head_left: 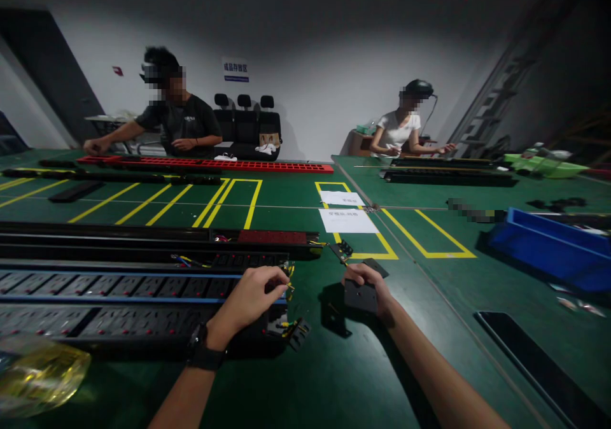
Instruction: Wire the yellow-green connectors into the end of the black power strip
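My left hand (252, 298), with a dark watch on its wrist, rests over the end of a blue-edged power strip (119, 287). Its thumb and forefinger are pinched on a small yellow wire (291, 285) at that end. To the right, above the table, my right hand (370, 282) is closed round a square black plate (359, 296) with a small hole. Another black power strip (143, 319) lies nearer to me, a black end piece with wires (296, 333) hanging out of it. Beside my right hand are loose dark plates (376, 267).
A clear bag (42, 378) with yellow contents lies front left. On the right are a blue bin (548, 251) and a long dark flat slab (529, 359). Paper sheets (347, 221) lie mid-table. Two people (191, 120) work across the green table, near a red slotted rail (267, 165).
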Tool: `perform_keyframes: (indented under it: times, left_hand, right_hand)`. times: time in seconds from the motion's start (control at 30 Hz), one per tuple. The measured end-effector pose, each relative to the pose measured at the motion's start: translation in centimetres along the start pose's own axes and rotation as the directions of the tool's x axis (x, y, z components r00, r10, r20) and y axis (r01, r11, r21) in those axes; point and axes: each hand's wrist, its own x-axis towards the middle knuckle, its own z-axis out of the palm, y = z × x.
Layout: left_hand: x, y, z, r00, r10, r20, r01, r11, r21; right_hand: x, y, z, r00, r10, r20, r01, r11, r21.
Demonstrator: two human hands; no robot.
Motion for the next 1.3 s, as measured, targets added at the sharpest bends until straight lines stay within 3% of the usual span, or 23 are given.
perform_keyframes:
  times: [0.13, 0.3, 0.7, 1.07, 1.3]
  left_hand:
    - [0.0, -0.1, 0.2, 0.998, -0.003, 0.061, -0.005, 0.991, 0.132]
    - [0.1, 0.1, 0.2, 0.996, -0.01, 0.085, -0.011, 0.971, 0.24]
    - [0.1, -0.2, 0.2, 0.998, 0.014, 0.058, -0.028, 0.969, 0.246]
    - [-0.1, 0.3, 0.7, 0.994, 0.017, 0.109, -0.049, 0.955, 0.294]
    - [-0.1, 0.7, 1.1, 0.995, 0.018, 0.096, -0.04, 0.972, 0.231]
  right_hand:
    - [0.0, 0.0, 0.1, 0.995, 0.063, -0.073, -0.056, 0.994, 0.096]
    - [0.0, 0.0, 0.2, 0.994, 0.048, -0.095, -0.041, 0.996, 0.08]
    - [0.1, 0.1, 0.2, 0.995, 0.058, -0.086, -0.053, 0.997, 0.063]
    - [0.0, 0.1, 0.1, 0.991, 0.121, -0.065, -0.113, 0.987, 0.113]
    - [-0.2, 0.1, 0.2, 0.988, 0.109, -0.112, -0.102, 0.992, 0.068]
